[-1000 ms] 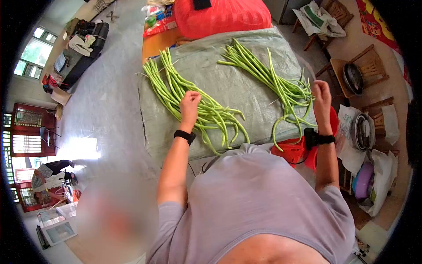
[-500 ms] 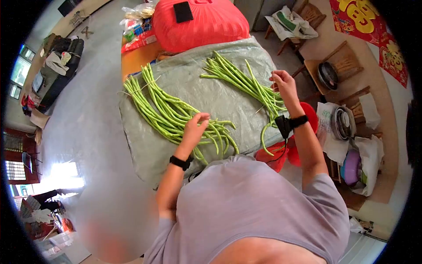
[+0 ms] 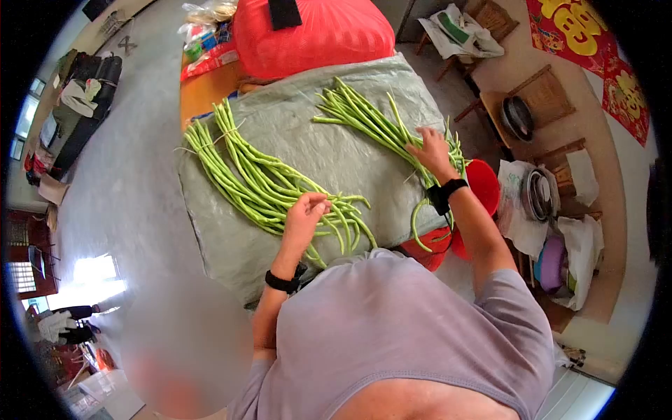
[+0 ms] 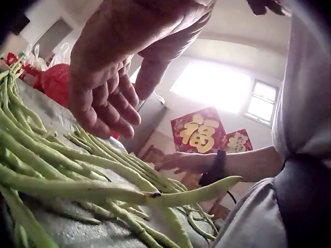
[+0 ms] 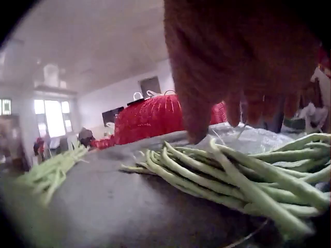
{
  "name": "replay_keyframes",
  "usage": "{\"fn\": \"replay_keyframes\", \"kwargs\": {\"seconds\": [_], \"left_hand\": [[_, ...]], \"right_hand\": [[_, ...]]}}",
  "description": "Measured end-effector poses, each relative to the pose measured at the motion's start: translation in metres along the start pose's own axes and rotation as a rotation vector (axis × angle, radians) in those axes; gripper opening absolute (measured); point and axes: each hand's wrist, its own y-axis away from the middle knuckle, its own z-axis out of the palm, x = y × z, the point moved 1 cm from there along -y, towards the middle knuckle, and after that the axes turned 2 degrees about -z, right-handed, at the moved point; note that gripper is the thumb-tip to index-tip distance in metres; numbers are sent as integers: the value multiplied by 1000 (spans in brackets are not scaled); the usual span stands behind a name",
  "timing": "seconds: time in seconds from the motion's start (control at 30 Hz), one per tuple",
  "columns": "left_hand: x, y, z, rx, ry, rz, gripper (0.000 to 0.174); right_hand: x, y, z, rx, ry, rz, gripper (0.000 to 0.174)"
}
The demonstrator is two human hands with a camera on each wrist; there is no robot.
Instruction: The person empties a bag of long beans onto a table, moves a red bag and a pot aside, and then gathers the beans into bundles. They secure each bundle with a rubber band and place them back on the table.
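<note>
Two tied bunches of long green beans [image 3: 245,168] lie side by side at the left of the grey-green sheet [image 3: 294,112]; a looser pile of beans [image 3: 371,120] lies at the right. My left hand [image 3: 306,218] is over the lower part of the left beans, its fingers loosely bent and holding nothing in the left wrist view [image 4: 111,85]. My right hand [image 3: 432,152] is over the right pile, fingers spread downward; in the right wrist view the fingers [image 5: 232,111] hang just above or at the beans [image 5: 222,175], contact unclear.
A large red cover [image 3: 315,38] with a black phone-like object [image 3: 285,12] stands at the far end, beside plastic bags [image 3: 203,31]. A red bucket [image 3: 483,187] is by the right edge. Chairs [image 3: 542,94] with pans and a purple basin [image 3: 553,262] line the right side.
The head view has shifted. My right hand has moved from the right edge of the pile inward over the beans. My left hand has moved slightly down along its bunch.
</note>
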Motion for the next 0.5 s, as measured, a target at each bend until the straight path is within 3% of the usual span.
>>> {"fn": "replay_keyframes", "kwargs": {"seconds": [0.13,0.23,0.33,0.43,0.5], "left_hand": [[4,-2,11,14,21,-2,22],[16,-3,19,-4,6,-75,22],[22,-8,30,-33,23,-58,24],[25,-15,38,-58,19,-73,24],[25,-19,42,-69,19,-81,25]], "right_hand": [[-15,29,6,23,99,-54,37],[-28,68,-6,-59,323,-399,19],[-13,80,4,63,275,-430,6],[-1,72,8,57,107,-426,10],[-24,65,-21,34,-237,-264,3]]}}
